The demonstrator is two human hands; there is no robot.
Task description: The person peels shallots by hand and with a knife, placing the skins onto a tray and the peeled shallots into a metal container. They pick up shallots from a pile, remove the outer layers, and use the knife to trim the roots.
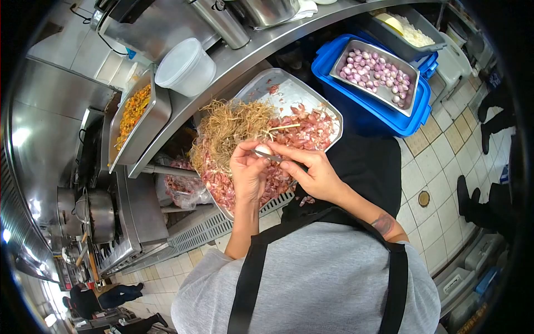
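From the head camera, looking down past a grey shirt and black apron straps, the person's two hands meet over a metal tray (289, 89) heaped with pink shallot skins (303, 131) and a tangle of dry, straw-coloured roots (231, 125). The left hand (248, 175) is curled closed around a pale peeled shallot (263, 149), pinching it between thumb and fingertips just above the heap of skins. The right hand (314, 172) is closed around the handle of a small knife (271, 157), whose thin blade lies against the shallot, so the two hands nearly touch. The tray tilts against the edge of a steel counter (245, 55). On that counter sit a white lidded tub (186, 67) and a pan of chopped yellow and orange vegetables (133, 114). Beyond the tray, a blue crate (372, 111) carries a smaller steel pan full of peeled shallots (375, 72), well apart from the hands. Further back, a grey bin (409, 33) holds something white and pale yellow. A clear bag of unpeeled shallots (181, 186) hangs below the counter, beside the tray. Another person's dark shoes (473, 203) stand on the tiled floor to the right.
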